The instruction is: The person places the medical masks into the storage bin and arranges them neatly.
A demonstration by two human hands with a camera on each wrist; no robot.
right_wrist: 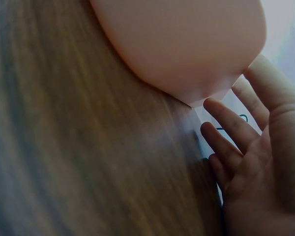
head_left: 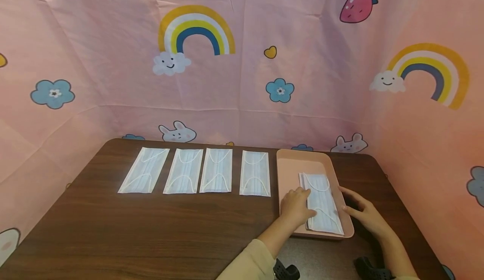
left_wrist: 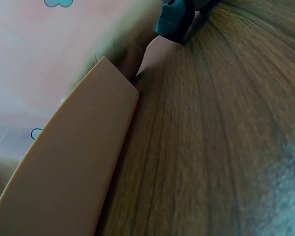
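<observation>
A small stack of pale blue-and-white face masks (head_left: 323, 200) lies in a shallow pink tray (head_left: 295, 162) on the right of the table. My left hand (head_left: 296, 208) reaches over the tray's near left side. Its thumb and forefinger, spread apart, touch the left edge of the stack; the other fingers are partly hidden. My right hand (head_left: 366, 217) is at the tray's right side, with thumb and forefinger by the rim. In the right wrist view its fingers (right_wrist: 231, 123) are loosely extended beside the pink tray wall (right_wrist: 187, 44).
Several single masks lie in a row left of the tray, among them one at the far left (head_left: 144, 171) and one nearest the tray (head_left: 255, 174). The brown wooden table (head_left: 170, 234) ends at a patterned pink cloth (head_left: 242, 78) behind and on both sides.
</observation>
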